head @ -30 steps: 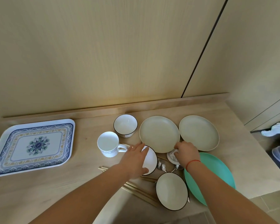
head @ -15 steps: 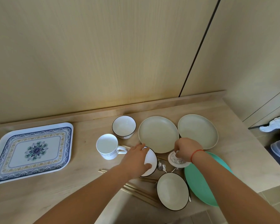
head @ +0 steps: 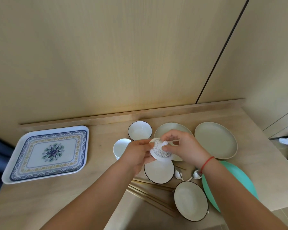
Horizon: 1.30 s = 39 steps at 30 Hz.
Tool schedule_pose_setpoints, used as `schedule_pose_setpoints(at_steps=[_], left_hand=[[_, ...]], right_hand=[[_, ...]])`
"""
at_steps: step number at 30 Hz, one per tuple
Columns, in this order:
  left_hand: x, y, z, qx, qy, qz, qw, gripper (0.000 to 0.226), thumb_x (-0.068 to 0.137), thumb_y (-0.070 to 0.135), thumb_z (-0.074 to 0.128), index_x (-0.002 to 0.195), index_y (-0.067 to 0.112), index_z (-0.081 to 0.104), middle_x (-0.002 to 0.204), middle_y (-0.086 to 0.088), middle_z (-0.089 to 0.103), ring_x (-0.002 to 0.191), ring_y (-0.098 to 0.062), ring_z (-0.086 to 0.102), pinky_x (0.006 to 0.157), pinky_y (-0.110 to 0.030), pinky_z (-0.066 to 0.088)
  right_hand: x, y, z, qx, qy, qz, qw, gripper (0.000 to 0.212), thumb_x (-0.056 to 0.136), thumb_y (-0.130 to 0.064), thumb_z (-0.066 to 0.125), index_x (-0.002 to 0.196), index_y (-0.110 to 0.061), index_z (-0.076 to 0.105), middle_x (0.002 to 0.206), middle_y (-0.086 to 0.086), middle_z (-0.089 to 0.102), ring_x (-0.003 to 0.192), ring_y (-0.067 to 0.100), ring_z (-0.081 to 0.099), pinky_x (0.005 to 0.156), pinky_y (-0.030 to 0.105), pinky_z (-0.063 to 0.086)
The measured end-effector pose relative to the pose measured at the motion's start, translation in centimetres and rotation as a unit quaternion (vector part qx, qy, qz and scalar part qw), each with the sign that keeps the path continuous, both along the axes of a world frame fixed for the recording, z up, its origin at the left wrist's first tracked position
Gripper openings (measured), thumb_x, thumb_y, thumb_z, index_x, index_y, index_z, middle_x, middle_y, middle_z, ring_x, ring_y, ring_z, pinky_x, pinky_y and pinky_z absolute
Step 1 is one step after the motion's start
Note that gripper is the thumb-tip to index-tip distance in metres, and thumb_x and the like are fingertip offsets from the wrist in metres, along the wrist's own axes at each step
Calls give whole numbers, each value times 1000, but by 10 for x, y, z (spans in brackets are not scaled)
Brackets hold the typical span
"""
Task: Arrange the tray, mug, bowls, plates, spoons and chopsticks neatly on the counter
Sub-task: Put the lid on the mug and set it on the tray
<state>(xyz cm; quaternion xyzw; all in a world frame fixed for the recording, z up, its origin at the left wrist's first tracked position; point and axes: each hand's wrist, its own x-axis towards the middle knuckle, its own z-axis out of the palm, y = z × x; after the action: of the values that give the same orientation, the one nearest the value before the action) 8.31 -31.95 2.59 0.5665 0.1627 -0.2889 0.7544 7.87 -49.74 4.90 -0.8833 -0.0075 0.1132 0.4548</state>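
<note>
Two hands (head: 160, 150) above crowded wooden counter (head: 100, 188).

Head camera looks steeply down, close over the counter (head: 106, 188).

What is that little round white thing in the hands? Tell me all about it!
It is a small round white lid with grey swirly patterns and a white knob on top, and it looks like glazed china. Both hands hold it tilted in the air above the counter: the right hand pinches the knob, the left hand grips its rim. It hovers over a white dark-rimmed bowl, near the white mug.
</note>
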Motion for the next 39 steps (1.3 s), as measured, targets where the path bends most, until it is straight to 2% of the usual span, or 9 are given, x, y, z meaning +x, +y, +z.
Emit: schedule_pose_setpoints(at_steps=[4,7,10,14,16,19,22,25,39], left_hand=[[-1,21,8,0,-34,26,999,21,94,3,53,108,2,68,91,-14,75,72,-23,73,58,-29,60],[-3,35,10,9,-49,40,998,20,94,3,53,105,5,69,91,-14,76,74,-26,73,66,-34,60],[-6,52,7,20,-59,47,997,21,94,2,52,99,8,71,93,-15,76,82,-28,73,79,-39,59],[-6,74,9,54,-69,52,995,20,94,6,53,101,10,72,93,-11,77,83,-23,73,76,-34,60],[-3,87,4,117,-80,73,987,19,94,9,54,104,10,70,93,-7,75,86,-19,71,84,-36,56],[0,107,-10,238,-99,92,962,32,94,5,49,123,5,61,110,-8,67,102,-21,62,99,-38,49],[-5,121,-18,313,-118,45,941,45,92,-2,41,133,12,54,125,-5,62,107,-15,56,83,-19,45],[-8,128,-26,312,-105,2,944,50,93,-2,40,139,15,47,131,-2,59,104,-15,55,67,-12,43],[-8,125,-29,201,-66,-18,977,58,90,-15,35,145,3,32,139,-15,51,105,-20,58,75,-18,46]], right_hand=[[0,26,-5,10,38,44,998,83,57,-37,88,130,-29,50,127,-6,52,116,9,54,98,28,47],[-1,47,-11,-28,26,62,997,99,57,-39,88,141,-26,37,134,-8,42,122,9,47,100,23,40],[-1,67,-15,-80,-12,81,993,100,60,-41,86,143,-24,33,139,-7,38,125,9,43,100,20,35],[5,88,-16,-93,-34,80,992,98,60,-43,85,142,-24,36,140,-6,41,126,10,45,104,24,38],[11,97,-18,-94,-39,69,992,96,60,-40,85,141,-24,37,139,-6,41,125,12,45,102,25,38],[20,109,-25,-103,-33,77,991,93,61,-38,85,141,-26,37,139,-5,40,123,15,47,97,25,40],[26,122,-35,-138,-23,104,985,93,60,-40,82,140,-28,36,137,-6,39,122,18,49,96,31,44],[31,132,-44,-172,-19,123,977,93,60,-39,81,141,-25,35,138,-4,38,122,18,47,97,33,44],[39,141,-62,-194,3,128,973,92,56,-38,82,137,-21,39,133,0,41,119,23,46,97,35,45]])
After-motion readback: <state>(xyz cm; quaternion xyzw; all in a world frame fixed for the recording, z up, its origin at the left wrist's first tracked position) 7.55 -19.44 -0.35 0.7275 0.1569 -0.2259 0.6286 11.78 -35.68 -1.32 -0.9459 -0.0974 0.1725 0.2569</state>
